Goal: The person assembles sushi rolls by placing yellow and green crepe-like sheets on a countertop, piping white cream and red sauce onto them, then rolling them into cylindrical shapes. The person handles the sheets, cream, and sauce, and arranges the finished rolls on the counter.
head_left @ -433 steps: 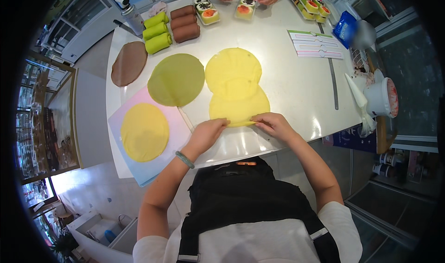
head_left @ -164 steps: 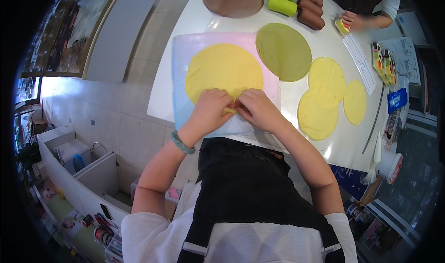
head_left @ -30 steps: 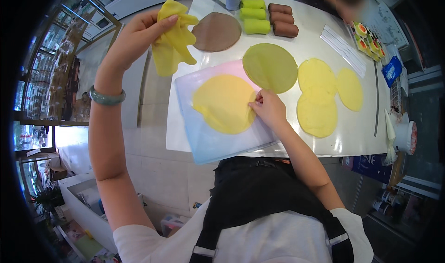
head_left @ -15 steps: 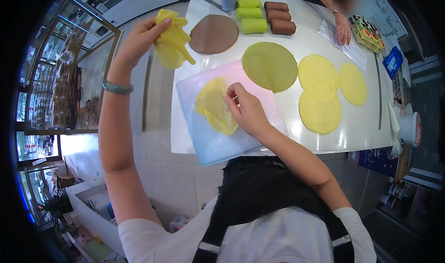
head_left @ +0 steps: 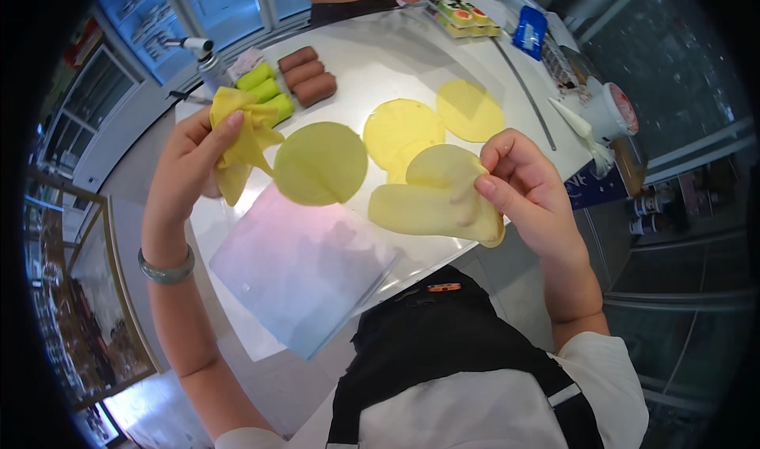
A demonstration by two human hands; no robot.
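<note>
A thin yellow sheet point(head_left: 431, 201) is being held up near the table edge, pinched between thumb and fingers of the right hand point(head_left: 532, 181). A 2nd, crumpled yellow piece point(head_left: 237, 144) is being grasped by the left hand point(head_left: 184, 160). Below, a pastel mat point(head_left: 293, 267) and a green round point(head_left: 321, 164) are being supported by the white table point(head_left: 368, 57); farther away, 3 brown rolls point(head_left: 306, 75) are being seen.

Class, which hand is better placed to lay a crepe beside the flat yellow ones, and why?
Probably the right hand: it holds a drooping crepe, seen in front of the flat yellow crepes. The left hand grips a bunched yellow sheet left of the green crepe.
</note>
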